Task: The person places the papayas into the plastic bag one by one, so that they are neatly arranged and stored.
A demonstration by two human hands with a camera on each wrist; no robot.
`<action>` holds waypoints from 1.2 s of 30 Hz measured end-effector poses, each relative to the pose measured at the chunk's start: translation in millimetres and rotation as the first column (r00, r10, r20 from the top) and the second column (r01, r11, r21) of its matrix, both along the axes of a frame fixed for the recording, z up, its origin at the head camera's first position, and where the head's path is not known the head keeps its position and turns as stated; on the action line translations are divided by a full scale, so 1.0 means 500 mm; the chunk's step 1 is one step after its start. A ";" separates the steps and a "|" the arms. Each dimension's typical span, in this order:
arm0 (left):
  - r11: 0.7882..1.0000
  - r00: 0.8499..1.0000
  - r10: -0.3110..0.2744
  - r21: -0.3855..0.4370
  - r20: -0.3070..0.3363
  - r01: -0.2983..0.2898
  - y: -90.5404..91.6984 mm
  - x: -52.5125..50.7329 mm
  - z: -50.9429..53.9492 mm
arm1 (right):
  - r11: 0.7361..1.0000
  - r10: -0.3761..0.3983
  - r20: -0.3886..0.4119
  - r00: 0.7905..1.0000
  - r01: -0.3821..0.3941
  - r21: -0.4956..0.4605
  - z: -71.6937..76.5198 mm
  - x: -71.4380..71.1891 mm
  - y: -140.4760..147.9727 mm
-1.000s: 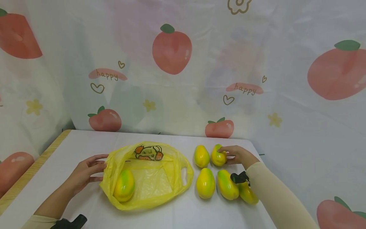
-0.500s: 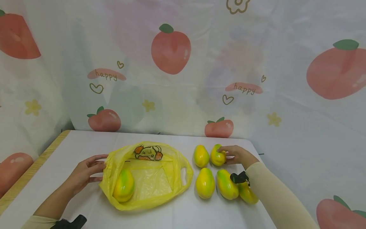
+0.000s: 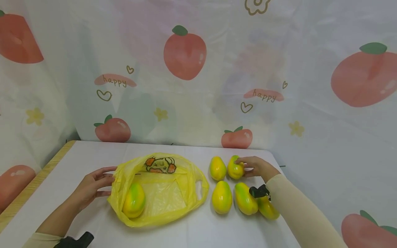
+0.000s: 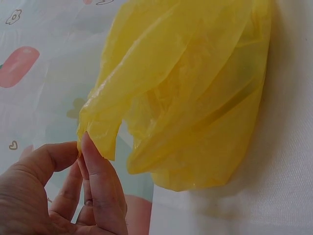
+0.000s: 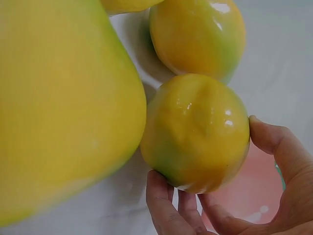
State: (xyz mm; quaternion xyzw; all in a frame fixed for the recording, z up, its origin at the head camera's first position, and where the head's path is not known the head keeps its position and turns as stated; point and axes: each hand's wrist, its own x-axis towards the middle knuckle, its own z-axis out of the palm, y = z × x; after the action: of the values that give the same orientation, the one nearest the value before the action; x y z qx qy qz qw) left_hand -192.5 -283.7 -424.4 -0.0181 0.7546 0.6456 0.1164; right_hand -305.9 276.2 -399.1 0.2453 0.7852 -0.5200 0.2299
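A yellow plastic bag (image 3: 167,196) lies on the table with its mouth spread toward me. Inside its left part rests one yellow-green papaya (image 3: 134,200). My left hand (image 3: 93,187) pinches the bag's left edge between thumb and fingers; the left wrist view shows the gathered film (image 4: 100,132) at the fingertips. At the back right, my right hand (image 3: 257,167) grips another papaya (image 5: 198,134) with thumb on one side and fingers on the other. That fruit stands at the table surface, close beside a second papaya (image 3: 218,168).
Nearer to me on the right lie more papayas: one at the left (image 3: 221,197), a middle papaya (image 3: 245,198) and a papaya partly behind the wrist camera (image 3: 268,208). A white cloth (image 3: 198,234) covers the table. A fruit-printed curtain (image 3: 192,113) hangs behind.
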 end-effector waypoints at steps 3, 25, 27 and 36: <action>1.000 1.000 0.000 -0.009 -0.006 0.000 0.002 -0.002 -0.001 | 1.000 0.004 -0.008 1.000 -0.004 0.004 0.000 -0.003 0.002; 1.000 1.000 -0.001 -0.007 -0.009 0.001 -0.001 -0.002 -0.003 | 0.996 0.093 -0.052 0.994 -0.094 0.000 0.067 0.016 -0.006; 1.000 1.000 -0.001 -0.002 -0.009 0.001 -0.002 -0.003 -0.003 | 0.995 0.095 -0.057 0.994 -0.095 -0.006 0.072 0.019 -0.011; 1.000 1.000 0.006 0.006 0.003 -0.006 -0.003 -0.002 -0.006 | 0.991 0.125 -0.062 0.990 -0.127 -0.033 0.096 0.030 -0.035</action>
State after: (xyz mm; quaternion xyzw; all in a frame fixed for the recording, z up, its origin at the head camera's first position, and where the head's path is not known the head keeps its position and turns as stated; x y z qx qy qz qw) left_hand -193.6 -285.1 -427.5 -0.0211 0.7525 0.6480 0.1156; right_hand -290.8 258.9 -351.0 0.1751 0.7959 -0.5261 0.2433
